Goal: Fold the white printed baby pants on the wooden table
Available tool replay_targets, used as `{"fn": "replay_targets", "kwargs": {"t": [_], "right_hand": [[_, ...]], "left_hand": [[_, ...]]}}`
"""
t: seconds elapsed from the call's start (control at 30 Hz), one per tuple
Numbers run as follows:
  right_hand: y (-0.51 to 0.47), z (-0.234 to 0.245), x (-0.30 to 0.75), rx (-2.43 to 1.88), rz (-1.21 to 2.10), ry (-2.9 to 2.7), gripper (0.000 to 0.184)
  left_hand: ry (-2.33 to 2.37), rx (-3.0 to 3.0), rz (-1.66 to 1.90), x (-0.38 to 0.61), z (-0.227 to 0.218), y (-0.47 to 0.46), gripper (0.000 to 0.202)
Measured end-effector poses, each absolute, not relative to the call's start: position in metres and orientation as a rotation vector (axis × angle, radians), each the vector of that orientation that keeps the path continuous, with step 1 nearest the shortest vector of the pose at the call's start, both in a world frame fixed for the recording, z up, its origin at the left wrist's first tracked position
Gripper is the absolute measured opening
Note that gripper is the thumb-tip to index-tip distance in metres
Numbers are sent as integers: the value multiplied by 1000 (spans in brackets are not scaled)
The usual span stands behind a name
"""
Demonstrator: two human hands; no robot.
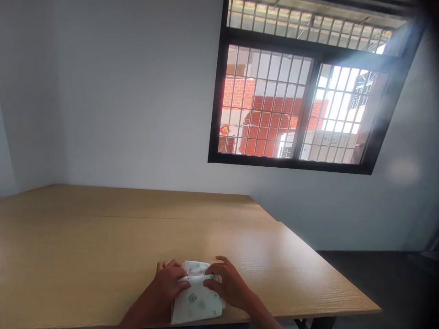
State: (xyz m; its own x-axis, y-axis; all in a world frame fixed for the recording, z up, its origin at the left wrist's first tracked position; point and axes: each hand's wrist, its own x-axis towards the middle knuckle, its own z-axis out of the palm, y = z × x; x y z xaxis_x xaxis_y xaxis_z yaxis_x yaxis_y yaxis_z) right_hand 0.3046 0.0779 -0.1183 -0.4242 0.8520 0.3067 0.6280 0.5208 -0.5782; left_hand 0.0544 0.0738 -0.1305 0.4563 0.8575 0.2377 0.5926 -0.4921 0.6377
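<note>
A white folded cloth (197, 301) with small green and pink printed figures lies at the table's near edge; whether it is fabric or something like a diaper I cannot tell for sure. My left hand (168, 279) grips its left side, thumb on top and fingers bent over a raised fold. On the right side my right hand (227, 281) pinches the same fold between thumb and forefinger, with another finger lifted. The fold runs crosswise between both hands, and a flap shows beyond it. The undersides of the fingers are hidden.
The light wooden table (113, 246) stretches away to a white wall (137, 91), with a seam across it. Its right edge slants toward the near right corner, with dark floor (356, 269) beyond. A barred window (264, 109) is set in the wall.
</note>
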Motion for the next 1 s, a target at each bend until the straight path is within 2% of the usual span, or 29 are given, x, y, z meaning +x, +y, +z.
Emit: {"fn": "replay_targets", "kwargs": {"t": [0.13,0.23,0.37,0.43,0.57,0.7,0.8,0.9,1.0], "right_hand": [[90,-81,308,-1091,698,-2120,19],[111,-67,310,-1086,688,-2146,26],[129,-79,308,-1206,489,-2102,17],[126,-92,302,-1226,388,-2093,18],[101,-121,288,-1119,388,-2311,36],[76,-137,288,-1129,364,-2502,60],[68,-131,295,-1147,351,-2593,70],[70,-118,294,-1172,358,-2610,69],[77,-114,284,-1164,279,-2575,72]], "left_hand": [[1041,2130,804,51,-91,87,45],[1026,2089,819,49,-83,112,50],[1193,2088,876,49,-103,139,54],[1244,2122,893,52,-119,138,55],[1172,2257,795,59,-155,110,46],[1257,2458,649,64,-181,77,55],[1322,2499,566,63,-183,70,59],[1313,2500,623,61,-172,81,56],[1275,2525,661,64,-161,97,72]]}}
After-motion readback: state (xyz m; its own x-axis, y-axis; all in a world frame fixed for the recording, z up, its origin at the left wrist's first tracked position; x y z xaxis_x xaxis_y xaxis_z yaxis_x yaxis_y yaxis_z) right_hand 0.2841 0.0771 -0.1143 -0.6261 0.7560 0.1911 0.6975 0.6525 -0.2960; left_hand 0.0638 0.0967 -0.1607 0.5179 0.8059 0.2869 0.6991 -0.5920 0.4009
